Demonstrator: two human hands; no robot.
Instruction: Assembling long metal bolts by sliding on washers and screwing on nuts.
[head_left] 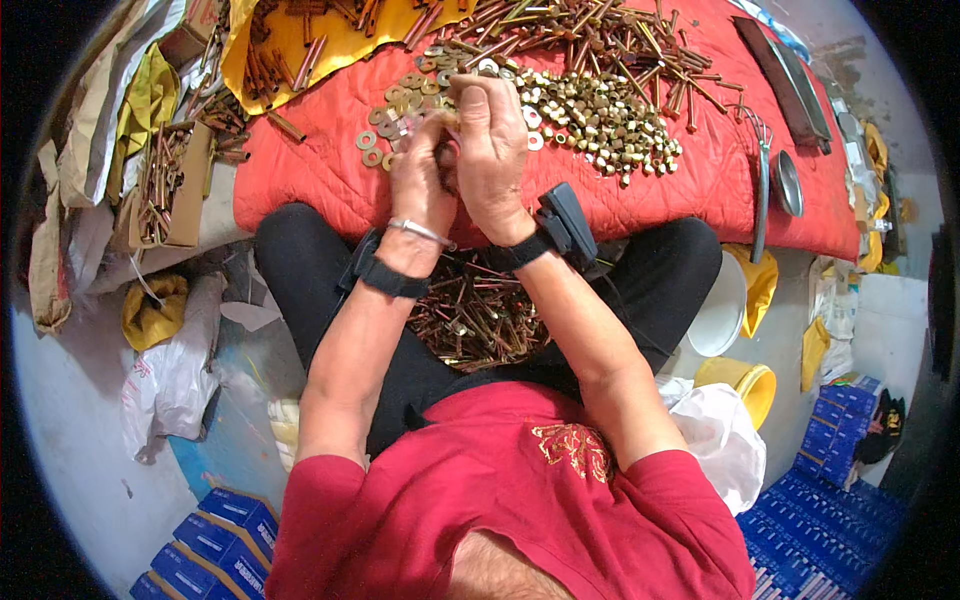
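Above the near part of a red quilted cover point(310, 165), my two hands are brought together. My left hand point(425, 180) has its fingers curled inward against my right hand point(495, 150), whose thumb and fingers are closed too. What they hold between them is hidden by the fingers. Flat round washers point(375, 157) lie scattered just left of and beyond the hands. To the right spreads a heap of brass-coloured hex nuts point(625, 135). Farther back is a pile of long, copper-coloured bolts point(600, 45). More bolts point(475, 315) are heaped between my legs, below my wrists.
A yellow sheet point(240, 60) at the back left carries metal tubes. Left of it stands a cardboard box point(185, 200) of metal pieces. On the right lie a hand tool with a curved handle point(762, 190) and a dark metal dish point(788, 183). Blue boxes point(830, 530) are stacked lower right.
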